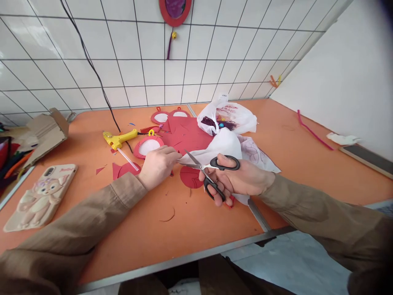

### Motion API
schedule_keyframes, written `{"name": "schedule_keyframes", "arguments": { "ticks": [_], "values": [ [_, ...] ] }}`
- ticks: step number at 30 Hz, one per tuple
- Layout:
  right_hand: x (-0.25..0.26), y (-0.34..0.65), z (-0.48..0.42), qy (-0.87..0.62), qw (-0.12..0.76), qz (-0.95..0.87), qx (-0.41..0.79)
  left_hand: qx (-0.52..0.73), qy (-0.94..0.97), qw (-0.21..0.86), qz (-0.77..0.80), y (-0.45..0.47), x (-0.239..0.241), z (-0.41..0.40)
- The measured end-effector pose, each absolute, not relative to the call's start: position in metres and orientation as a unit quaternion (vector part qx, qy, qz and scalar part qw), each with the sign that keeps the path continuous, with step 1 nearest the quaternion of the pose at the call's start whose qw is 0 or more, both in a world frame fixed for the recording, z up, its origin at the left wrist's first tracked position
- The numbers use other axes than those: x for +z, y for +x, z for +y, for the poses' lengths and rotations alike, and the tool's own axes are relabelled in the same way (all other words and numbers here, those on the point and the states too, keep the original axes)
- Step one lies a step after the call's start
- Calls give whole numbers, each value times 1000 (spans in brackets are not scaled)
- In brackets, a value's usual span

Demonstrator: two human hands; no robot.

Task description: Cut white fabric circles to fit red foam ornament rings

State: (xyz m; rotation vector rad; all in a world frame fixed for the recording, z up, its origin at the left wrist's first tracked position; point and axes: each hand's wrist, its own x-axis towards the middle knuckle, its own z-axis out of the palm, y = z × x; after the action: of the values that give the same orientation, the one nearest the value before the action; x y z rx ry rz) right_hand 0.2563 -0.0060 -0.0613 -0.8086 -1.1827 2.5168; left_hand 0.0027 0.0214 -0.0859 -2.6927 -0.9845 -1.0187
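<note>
My right hand (235, 180) grips black-handled scissors (225, 163), with thumb and fingers through the loops. The two blades stand apart and point left toward my other hand. White fabric (225, 145) runs from behind the scissors to my left hand (160, 166), whose closed fingers pinch its corner by the blade tips. Under the scissors lies a red round piece (190, 176). Just behind my left hand sits a red ring with a white centre (147, 146) and a yellow loop on top.
A yellow glue gun (119, 139) with a clear glue stick lies left, near a phone in a cartoon case (43, 194) and a cardboard box (49, 131). Red sheets (187, 133) and a white plastic bag (242, 119) lie behind. Far right are a pink stem (313, 131) and dark bar (368, 157).
</note>
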Motion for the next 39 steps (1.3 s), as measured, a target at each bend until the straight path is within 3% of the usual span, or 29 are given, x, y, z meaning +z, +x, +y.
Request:
{"name": "schedule_keyframes", "arguments": {
  "ticks": [5, 12, 21, 39],
  "values": [
    [-57, 250, -10, -291, 119, -406, 858, -286, -900, 258, -205, 4, -80, 17],
    [-49, 242, -16, -314, 130, -425, 839, -290, -876, 356, -149, 5, -77, 13],
    [-63, 235, -10, -302, 137, -423, 843, -309, -873, 363, -103, 5, -78, 11],
    [-68, 215, -31, -374, 251, -404, 796, -319, -860, 362, -165, 7, -84, 15]
  ]
}}
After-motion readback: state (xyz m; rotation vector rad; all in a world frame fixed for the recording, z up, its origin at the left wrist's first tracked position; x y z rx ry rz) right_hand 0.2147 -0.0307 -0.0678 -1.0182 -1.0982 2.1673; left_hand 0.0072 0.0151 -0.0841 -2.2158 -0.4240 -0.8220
